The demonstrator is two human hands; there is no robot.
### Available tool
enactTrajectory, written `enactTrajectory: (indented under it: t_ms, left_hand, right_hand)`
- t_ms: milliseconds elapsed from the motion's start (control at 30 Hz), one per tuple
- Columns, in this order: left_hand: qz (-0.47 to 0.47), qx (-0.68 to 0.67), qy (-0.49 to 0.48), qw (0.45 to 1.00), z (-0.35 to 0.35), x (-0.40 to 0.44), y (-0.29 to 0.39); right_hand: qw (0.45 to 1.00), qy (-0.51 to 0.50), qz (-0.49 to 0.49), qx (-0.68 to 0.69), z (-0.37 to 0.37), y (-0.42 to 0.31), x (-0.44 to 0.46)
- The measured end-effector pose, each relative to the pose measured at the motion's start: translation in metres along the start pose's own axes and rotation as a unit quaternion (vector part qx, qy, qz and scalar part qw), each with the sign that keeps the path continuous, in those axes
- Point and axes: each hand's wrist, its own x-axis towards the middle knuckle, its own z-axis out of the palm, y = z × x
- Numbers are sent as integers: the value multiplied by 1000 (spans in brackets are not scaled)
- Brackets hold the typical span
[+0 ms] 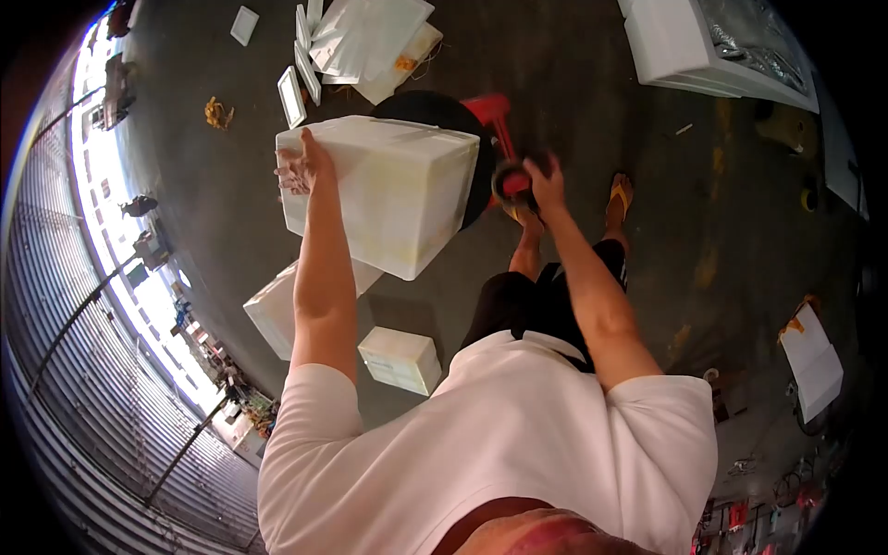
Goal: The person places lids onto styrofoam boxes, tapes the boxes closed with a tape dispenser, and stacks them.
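A large white foam box sits tilted on a black round surface, which is partly hidden beneath it. My left hand grips the box's left end, fingers spread over its edge. To the right of the box, my right hand is closed around a round ring that looks like a tape roll with a dark rim. Both ring and fingers are blurred. A red frame-like part stands beside the black surface; whether it joins the ring, I cannot tell.
Foam lids lie piled beyond the box. Another foam box and a smaller one rest on the floor at left. At upper right stands a foam box with plastic lining. A white foam piece lies far right.
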Motion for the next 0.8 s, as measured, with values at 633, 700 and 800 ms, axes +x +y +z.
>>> enactTrajectory:
  t_ms: [633, 700, 800]
  left_hand:
    - [607, -3, -169, 776, -44, -139, -26]
    - [602, 1, -139, 787, -39, -132, -26]
    - [536, -3, -94, 839, -29, -130, -10]
  right_hand:
    - [836, -331, 11, -437, 111, -243, 54]
    - [738, -393, 57, -546, 109, -243, 54]
    - [798, -406, 65, -440, 67, -215, 15]
